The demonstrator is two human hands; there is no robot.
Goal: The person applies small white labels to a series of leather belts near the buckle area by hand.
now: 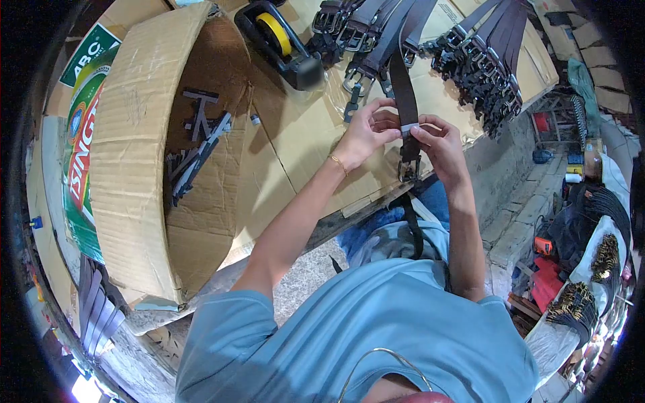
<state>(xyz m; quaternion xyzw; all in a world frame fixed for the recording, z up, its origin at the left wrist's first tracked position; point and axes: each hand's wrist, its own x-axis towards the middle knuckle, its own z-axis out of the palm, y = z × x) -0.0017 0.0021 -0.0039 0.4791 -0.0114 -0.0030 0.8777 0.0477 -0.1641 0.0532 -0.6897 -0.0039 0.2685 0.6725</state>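
Note:
A dark brown belt [404, 87] runs down between my hands, its metal buckle [408, 169] hanging at the lower end near the table edge. Around the belt lies a small whitish strip [408, 127], perhaps tape. My left hand [368, 133] comes from the left side, with thumb and fingers closed on the belt and strip. On the other side my right hand [440, 142] pinches the strip's right end against the belt. Just beyond my left hand, a black belt-end piece with a clip [351, 104] lies on the cardboard.
Bundled belts with buckles [480, 64] lie at the back right, and more belts [366, 30] at the back. A tape dispenser [279, 43] with a yellow core stands behind. The open cardboard box [134, 141] at left holds dark strips [198, 154]. Cardboard [269, 195] covers the table.

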